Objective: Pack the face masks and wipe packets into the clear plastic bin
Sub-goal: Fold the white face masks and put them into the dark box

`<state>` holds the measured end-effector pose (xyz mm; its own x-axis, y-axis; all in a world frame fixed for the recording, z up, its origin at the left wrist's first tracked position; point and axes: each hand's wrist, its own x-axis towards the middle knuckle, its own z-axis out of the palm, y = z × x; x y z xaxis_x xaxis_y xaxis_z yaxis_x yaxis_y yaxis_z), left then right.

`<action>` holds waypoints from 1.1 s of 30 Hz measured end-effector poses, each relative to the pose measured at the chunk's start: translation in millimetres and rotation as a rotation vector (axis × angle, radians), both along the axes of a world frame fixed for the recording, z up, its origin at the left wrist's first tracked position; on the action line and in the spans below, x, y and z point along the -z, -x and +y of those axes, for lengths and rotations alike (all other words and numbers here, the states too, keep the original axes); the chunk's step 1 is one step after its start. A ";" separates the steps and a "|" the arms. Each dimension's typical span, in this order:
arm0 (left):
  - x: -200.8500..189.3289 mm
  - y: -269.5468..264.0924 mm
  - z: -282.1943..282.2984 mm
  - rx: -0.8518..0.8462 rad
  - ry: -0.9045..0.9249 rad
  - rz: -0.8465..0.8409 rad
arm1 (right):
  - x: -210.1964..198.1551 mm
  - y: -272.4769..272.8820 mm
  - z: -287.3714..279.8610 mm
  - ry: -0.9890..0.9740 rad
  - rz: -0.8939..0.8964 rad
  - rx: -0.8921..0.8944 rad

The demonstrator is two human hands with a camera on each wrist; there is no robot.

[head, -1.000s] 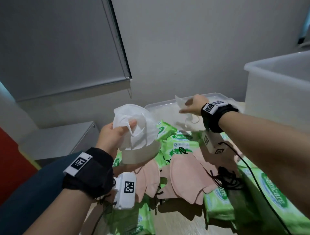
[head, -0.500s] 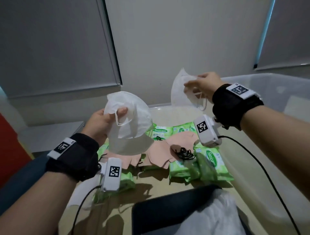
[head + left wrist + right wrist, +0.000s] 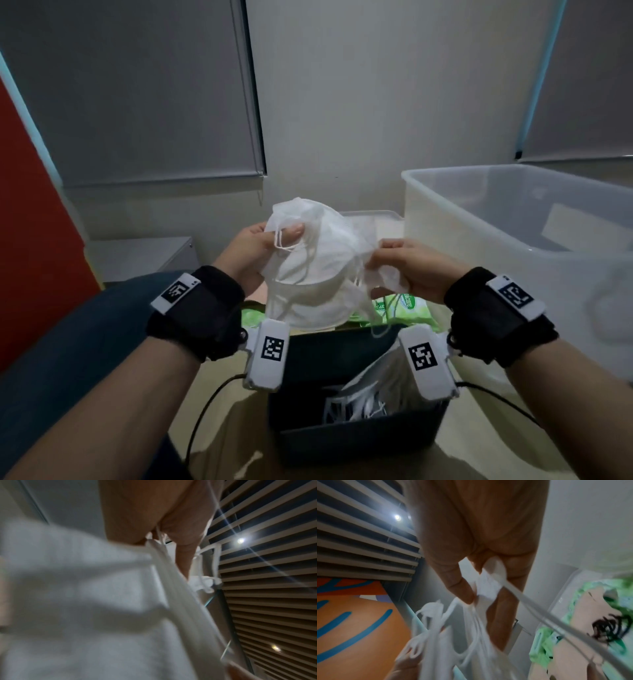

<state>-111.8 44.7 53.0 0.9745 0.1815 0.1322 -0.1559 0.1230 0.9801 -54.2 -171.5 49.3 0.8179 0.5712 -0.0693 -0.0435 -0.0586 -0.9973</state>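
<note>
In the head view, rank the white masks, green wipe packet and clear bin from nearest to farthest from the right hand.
1. White masks: pinched in the right hand.
2. Green wipe packet: just below the hand.
3. Clear bin: to its right, behind.

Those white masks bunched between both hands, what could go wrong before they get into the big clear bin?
The white masks are a loose bundle held only at the edges by the left hand and the right hand, so one could slip out. Their ear loops dangle and look tangled, and might snag on fingers. The bundle hangs over the dark bin, not the clear plastic bin off to the right, so a dropped mask would probably land in the wrong place.
</note>
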 end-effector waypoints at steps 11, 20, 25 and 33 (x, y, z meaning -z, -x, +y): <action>38.9 7.4 -46.3 -0.321 -0.133 0.070 | 37.1 39.2 -13.7 -0.097 0.020 -0.070; 23.1 37.2 -59.0 -0.141 -0.689 -0.040 | 38.8 58.5 -25.7 -0.231 0.000 -0.068; 18.5 44.6 -62.5 -0.130 -0.893 -0.073 | 46.0 58.6 -25.6 -0.204 -0.037 0.009; 19.3 34.3 -67.1 -0.068 -1.511 -0.554 | 47.9 51.9 -22.7 -0.151 -0.013 -0.001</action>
<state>-146.0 -22.3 33.7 0.7445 -0.3963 0.5372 -0.4789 -0.8777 0.0163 -106.1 -194.3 1.4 0.8179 0.5748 0.0275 -0.0309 0.0917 -0.9953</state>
